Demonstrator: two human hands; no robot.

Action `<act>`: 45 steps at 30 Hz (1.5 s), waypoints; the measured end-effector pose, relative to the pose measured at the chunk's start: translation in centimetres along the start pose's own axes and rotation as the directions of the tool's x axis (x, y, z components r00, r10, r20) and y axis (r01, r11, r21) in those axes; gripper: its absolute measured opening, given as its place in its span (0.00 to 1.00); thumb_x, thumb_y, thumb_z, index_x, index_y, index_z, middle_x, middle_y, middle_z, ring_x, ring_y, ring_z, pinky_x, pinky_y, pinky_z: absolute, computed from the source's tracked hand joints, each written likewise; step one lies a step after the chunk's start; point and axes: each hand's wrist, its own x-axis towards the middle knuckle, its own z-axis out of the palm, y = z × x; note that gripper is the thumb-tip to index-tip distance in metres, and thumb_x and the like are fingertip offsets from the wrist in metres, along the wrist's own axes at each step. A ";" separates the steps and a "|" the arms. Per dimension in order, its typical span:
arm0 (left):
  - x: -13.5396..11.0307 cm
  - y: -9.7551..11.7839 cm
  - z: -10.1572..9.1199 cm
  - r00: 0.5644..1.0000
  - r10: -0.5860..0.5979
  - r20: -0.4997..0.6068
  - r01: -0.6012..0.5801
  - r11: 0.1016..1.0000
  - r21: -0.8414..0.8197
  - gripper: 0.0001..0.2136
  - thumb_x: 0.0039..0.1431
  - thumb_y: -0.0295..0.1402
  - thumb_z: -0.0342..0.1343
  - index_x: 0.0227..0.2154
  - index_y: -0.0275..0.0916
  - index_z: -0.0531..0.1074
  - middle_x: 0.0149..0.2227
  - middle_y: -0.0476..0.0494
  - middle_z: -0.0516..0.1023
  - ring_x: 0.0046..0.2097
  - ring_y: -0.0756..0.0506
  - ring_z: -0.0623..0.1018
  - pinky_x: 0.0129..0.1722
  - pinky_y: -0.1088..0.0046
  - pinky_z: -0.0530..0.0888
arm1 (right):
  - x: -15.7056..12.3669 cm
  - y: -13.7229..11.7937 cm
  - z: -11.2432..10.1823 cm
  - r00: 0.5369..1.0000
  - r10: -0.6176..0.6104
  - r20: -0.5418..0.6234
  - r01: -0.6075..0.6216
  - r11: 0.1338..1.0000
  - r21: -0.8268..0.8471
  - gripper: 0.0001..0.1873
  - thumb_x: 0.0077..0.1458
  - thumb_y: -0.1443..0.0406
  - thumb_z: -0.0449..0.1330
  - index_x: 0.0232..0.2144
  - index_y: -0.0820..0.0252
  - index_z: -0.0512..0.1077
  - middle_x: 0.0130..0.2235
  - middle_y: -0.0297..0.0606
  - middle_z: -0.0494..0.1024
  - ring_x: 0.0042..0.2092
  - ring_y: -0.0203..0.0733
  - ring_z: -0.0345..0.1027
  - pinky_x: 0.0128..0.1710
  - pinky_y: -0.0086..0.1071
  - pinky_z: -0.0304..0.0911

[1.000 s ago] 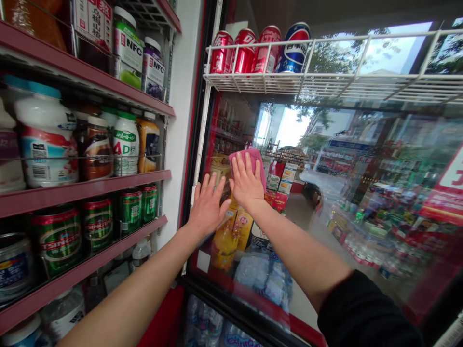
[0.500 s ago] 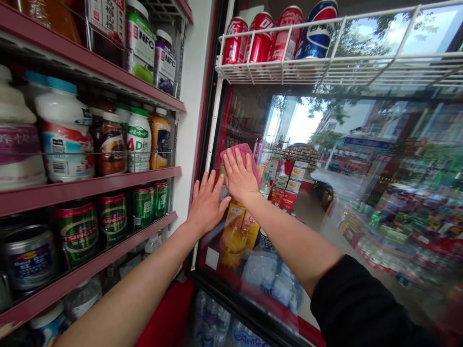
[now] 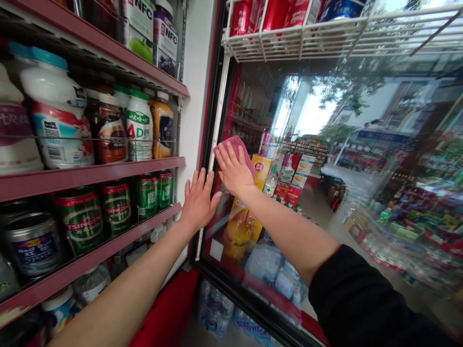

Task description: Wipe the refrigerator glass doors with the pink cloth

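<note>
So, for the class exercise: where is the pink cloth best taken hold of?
Pinch the pink cloth by its free upper edge, from above: that edge sticks out past the fingertips of the right hand, while the rest lies pressed flat against the glass door.

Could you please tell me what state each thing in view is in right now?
Right hand, flat, pressing the cloth to the glass.
Left hand, open, fingers spread, holding nothing.
Pink cloth, folded under the right palm.
Glass door, reflecting the street.
Wire rack, loaded with cans.
Green cans, upright on a shelf.
</note>
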 end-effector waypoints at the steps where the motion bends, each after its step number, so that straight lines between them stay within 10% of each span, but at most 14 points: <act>1: -0.2 -0.2 0.2 1.000 -0.003 0.003 0.003 1.000 -0.008 0.34 0.76 0.47 0.44 0.78 0.34 0.52 0.81 0.28 0.46 0.81 0.27 0.46 0.76 0.35 0.51 | 0.0 -0.2 0.1 1.000 0.006 0.000 -0.006 1.000 0.002 0.41 0.68 0.67 0.54 0.78 0.73 0.49 0.81 0.52 0.45 0.82 0.61 0.29 0.79 0.67 0.26; 22: -2.7 0.5 2.4 0.997 -0.066 0.028 0.069 0.992 -0.110 0.36 0.76 0.48 0.44 0.79 0.36 0.47 0.81 0.28 0.45 0.81 0.28 0.46 0.77 0.35 0.50 | -6.4 -7.3 7.1 0.992 0.079 0.099 -0.091 0.987 0.129 0.39 0.72 0.71 0.48 0.80 0.65 0.41 0.81 0.52 0.33 0.81 0.61 0.18 0.78 0.73 0.28; 30: -3.1 3.7 2.7 0.999 -0.036 0.040 0.042 0.988 -0.149 0.35 0.76 0.46 0.45 0.80 0.42 0.45 0.82 0.35 0.43 0.82 0.30 0.45 0.77 0.36 0.50 | -8.8 -5.8 6.2 1.000 -0.011 0.027 0.008 0.994 0.110 0.45 0.70 0.76 0.47 0.80 0.48 0.33 0.82 0.41 0.25 0.82 0.61 0.24 0.79 0.71 0.33; 45: -6.9 11.3 4.4 0.997 0.014 0.074 -0.002 0.986 -0.168 0.36 0.76 0.48 0.44 0.80 0.41 0.44 0.81 0.33 0.46 0.81 0.30 0.46 0.76 0.35 0.53 | -18.3 0.2 -0.3 0.995 -0.039 0.088 0.033 0.997 0.071 0.41 0.69 0.67 0.54 0.79 0.63 0.47 0.81 0.49 0.46 0.82 0.56 0.34 0.81 0.61 0.41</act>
